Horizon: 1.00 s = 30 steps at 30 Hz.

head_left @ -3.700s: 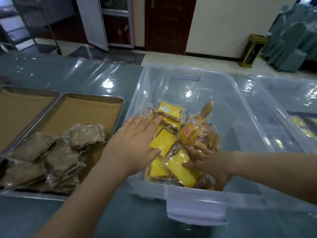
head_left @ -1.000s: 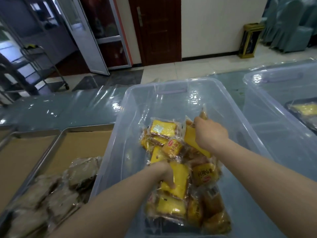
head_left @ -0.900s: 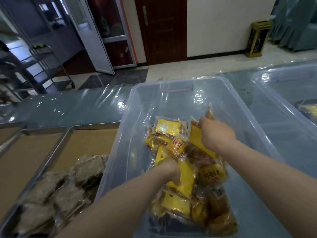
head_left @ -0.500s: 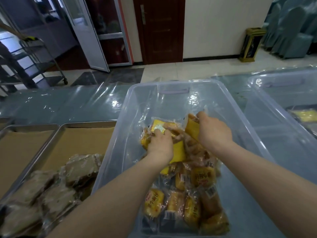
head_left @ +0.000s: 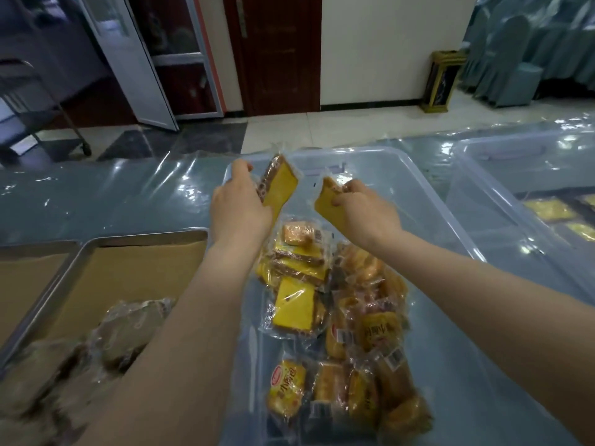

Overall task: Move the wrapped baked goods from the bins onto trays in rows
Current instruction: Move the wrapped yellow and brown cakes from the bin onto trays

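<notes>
My left hand (head_left: 240,210) is raised above the clear plastic bin (head_left: 428,201) and grips a wrapped yellow cake slice (head_left: 279,186). My right hand (head_left: 362,209) is lifted beside it, shut on a second wrapped yellow slice (head_left: 326,199). Below them, a pile of wrapped yellow cakes and small buns (head_left: 335,320) lies in the bin. To the left, a metal tray (head_left: 96,249) lined with brown paper holds several wrapped brown pastries (head_left: 128,329) at its near end.
A second lined tray (head_left: 22,275) sits at the far left. Another clear bin (head_left: 528,175) with yellow packets stands on the right. Shiny plastic film covers the table (head_left: 96,197). Beyond lie a tiled floor, a door, a cart and covered chairs.
Both hands have risen out of the pile, each lifting a wrapped yellow slice clear of the bin's contents. The view has tilted down a little.
</notes>
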Each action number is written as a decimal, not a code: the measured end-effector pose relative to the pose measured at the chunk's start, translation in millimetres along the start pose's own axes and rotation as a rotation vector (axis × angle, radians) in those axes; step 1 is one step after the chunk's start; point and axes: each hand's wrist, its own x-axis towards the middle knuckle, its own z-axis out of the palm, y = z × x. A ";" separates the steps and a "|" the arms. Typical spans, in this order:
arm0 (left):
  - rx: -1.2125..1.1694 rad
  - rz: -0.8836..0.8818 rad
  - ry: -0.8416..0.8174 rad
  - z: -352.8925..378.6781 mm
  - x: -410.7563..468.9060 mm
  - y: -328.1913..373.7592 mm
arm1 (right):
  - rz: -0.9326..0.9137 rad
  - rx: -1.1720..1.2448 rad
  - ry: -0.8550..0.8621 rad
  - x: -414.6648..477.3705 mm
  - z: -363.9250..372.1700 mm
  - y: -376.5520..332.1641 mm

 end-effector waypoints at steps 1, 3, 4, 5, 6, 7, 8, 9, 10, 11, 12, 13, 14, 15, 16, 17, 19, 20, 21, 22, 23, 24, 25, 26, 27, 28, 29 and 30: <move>-0.023 0.004 0.030 -1.6 1.0 -1.5 | -0.021 -0.015 0.026 6.6 4.0 -3.7; -0.065 -0.006 0.074 -3.6 2.2 -5.4 | -0.110 -0.033 0.056 14.6 15.6 -12.1; -0.084 -0.021 0.086 -4.0 3.2 -8.3 | -0.178 -0.034 0.059 15.3 24.0 -16.9; -0.096 -0.038 0.090 -3.8 4.1 -11.5 | -0.256 -0.028 0.054 13.8 34.0 -22.1; -0.099 -0.055 0.090 -3.1 5.2 -15.1 | -0.338 -0.019 0.035 11.3 45.2 -27.1; -0.093 -0.071 0.087 -2.0 5.8 -18.5 | -0.410 -0.021 0.004 8.5 56.6 -31.4; -0.085 -0.085 0.083 -0.8 6.5 -21.4 | -0.466 -0.052 -0.036 6.0 67.8 -34.3; -0.078 -0.099 0.076 0.6 7.1 -23.6 | -0.501 -0.110 -0.087 4.4 78.4 -35.3; -0.073 -0.108 0.065 2.3 7.5 -25.1 | -0.517 -0.175 -0.149 3.7 88.3 -33.7; -0.068 -0.113 0.053 4.1 7.6 -25.9 | -0.516 -0.224 -0.218 3.1 97.1 -30.3; -0.066 -0.114 0.044 5.7 7.7 -26.1 | -0.502 -0.253 -0.280 2.1 104.7 -26.1; -0.065 -0.112 0.038 7.2 8.0 -25.9 | -0.487 -0.279 -0.315 0.3 111.5 -21.7; -0.060 -0.104 0.036 8.7 8.5 -25.6 | -0.483 -0.315 -0.318 -2.0 118.0 -18.3; -0.047 -0.091 0.033 10.0 8.7 -25.3 | -0.488 -0.356 -0.300 -4.2 123.7 -16.2; -0.031 -0.078 0.030 10.9 8.6 -24.7 | -0.492 -0.387 -0.274 -5.7 128.3 -15.3; -0.016 -0.070 0.027 11.3 8.5 -24.4 | -0.488 -0.396 -0.250 -6.1 131.5 -15.3; 0.003 -0.065 0.028 11.8 9.3 -24.9 | -0.458 -0.357 -0.199 -3.8 132.8 -15.7; 0.011 -0.059 0.029 12.2 9.5 -25.7 | -0.445 -0.332 -0.170 -1.8 131.9 -15.5; 0.016 -0.054 0.028 12.3 9.8 -26.4 | -0.437 -0.322 -0.139 -0.4 130.8 -15.0; 0.016 -0.051 0.026 12.2 10.1 -26.8 | -0.428 -0.326 -0.108 0.6 130.3 -14.2; 0.015 -0.052 0.022 12.1 10.2 -27.0 | -0.411 -0.337 -0.083 0.8 130.8 -12.9; 0.016 -0.053 0.017 12.0 10.5 -27.0 | -0.379 -0.343 -0.067 0.5 130.9 -11.7; 0.018 -0.055 0.010 12.1 10.6 -26.8 | -0.339 -0.340 -0.061 0.1 129.8 -11.1; 0.020 -0.058 0.003 11.8 10.8 -26.6 | -0.308 -0.329 -0.064 0.2 128.4 -11.7; 0.019 -0.061 -0.002 11.4 11.4 -26.7 | -0.296 -0.320 -0.076 1.3 127.3 -12.9; 0.017 -0.061 -0.005 11.2 12.1 -26.8 | -0.295 -0.305 -0.090 2.7 125.9 -14.2; 0.016 -0.062 -0.008 10.9 12.7 -26.9 | -0.293 -0.281 -0.100 4.7 123.6 -15.8; 0.014 -0.062 -0.010 10.8 12.9 -27.0 | -0.277 -0.233 -0.102 6.6 120.0 -17.2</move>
